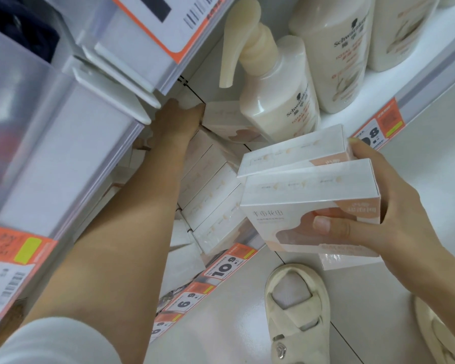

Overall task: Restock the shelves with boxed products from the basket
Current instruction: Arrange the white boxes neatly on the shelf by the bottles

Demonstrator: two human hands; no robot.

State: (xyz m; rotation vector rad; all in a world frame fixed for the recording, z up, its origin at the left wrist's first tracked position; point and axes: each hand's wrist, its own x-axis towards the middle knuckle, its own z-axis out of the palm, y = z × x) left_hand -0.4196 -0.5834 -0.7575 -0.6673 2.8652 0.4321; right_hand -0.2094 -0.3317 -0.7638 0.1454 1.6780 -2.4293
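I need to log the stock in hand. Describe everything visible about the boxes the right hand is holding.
The right hand grips two flat boxes stacked one on the other, held in the air in front of the shelf. They look like glossy, film-wrapped white cardboard with peach-pink shapes and faint small print; the nearer face carries large grey characters. The thumb presses the front face and the fingers wrap the far end. The upper box sits slightly askew.

We see cream pump bottle [276,101] beside taller shampoo bottles [334,48], orange price tags [229,261] along shelf edges, beige sandal [297,311] on pale floor [378,298].
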